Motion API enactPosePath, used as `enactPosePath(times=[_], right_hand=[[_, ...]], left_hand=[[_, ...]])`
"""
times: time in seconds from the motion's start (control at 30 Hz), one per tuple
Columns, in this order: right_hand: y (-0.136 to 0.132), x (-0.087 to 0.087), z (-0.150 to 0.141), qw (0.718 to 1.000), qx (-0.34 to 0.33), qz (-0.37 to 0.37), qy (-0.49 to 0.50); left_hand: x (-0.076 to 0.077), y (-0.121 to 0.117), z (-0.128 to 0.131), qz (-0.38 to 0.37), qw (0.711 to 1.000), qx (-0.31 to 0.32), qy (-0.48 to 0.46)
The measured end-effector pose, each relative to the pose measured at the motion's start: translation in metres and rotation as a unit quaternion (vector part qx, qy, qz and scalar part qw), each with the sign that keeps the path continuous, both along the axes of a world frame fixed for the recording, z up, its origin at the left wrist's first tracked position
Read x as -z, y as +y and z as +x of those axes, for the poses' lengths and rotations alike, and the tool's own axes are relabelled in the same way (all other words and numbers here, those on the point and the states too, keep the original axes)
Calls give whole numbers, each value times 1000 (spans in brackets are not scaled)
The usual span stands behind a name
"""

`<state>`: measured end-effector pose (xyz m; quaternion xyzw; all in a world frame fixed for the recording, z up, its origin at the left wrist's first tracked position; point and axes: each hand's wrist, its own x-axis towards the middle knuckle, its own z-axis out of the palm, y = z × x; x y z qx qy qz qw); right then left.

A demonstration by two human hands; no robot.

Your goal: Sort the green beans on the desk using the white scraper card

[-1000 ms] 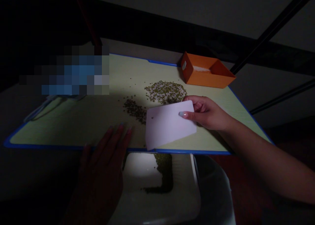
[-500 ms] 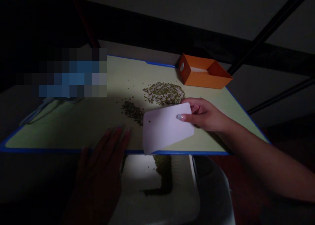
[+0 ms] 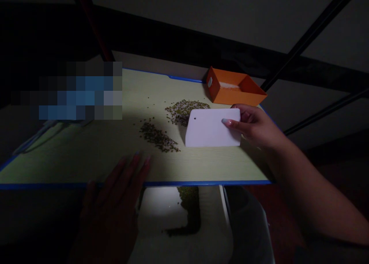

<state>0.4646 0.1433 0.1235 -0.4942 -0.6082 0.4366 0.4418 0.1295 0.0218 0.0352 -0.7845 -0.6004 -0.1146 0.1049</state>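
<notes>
Between the thumb and fingers of my right hand [image 3: 252, 123] is a flat white scraper card [image 3: 211, 131] with rounded corners and a small dark hole at its left. Behind the card lies a larger pile of small greenish seeds or beans [image 3: 181, 109], partly hidden by it. A smaller, darker pile of the same kind [image 3: 158, 136] spreads to the card's left. My left hand [image 3: 115, 194] rests at the table's front edge, fingers stretched out, holding nothing and in deep shadow.
An orange open box [image 3: 239, 98] stands at the table's back right. Below the front edge, a white tub [image 3: 226, 206] holds more green grains [image 3: 193, 210]. The pale table [image 3: 86, 156] has a blue rim. A cable [image 3: 34, 135] lies at the left beside a blurred-out patch.
My right hand has lifted the card away from the front edge, moving it right and back toward the larger pile. The smaller pile's front end is now uncovered. My left hand stays nearly in place.
</notes>
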Motion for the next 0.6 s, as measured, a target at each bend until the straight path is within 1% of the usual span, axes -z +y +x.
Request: enactPosePath(times=[0.1, 0.33, 0.5, 0.6], right_hand=[[2, 2, -1, 999, 15, 3, 29], [-1, 5, -12, 999, -34, 16, 10], [-2, 4, -8, 996, -92, -1, -3], [-3, 2, -7, 995, -99, -3, 13]], left_hand=[[2, 0, -2, -19, 1000, -1, 11], [1, 0, -1, -12, 1000, 2, 6], [1, 4, -1, 28, 999, 15, -9], [0, 4, -1, 25, 999, 19, -12]])
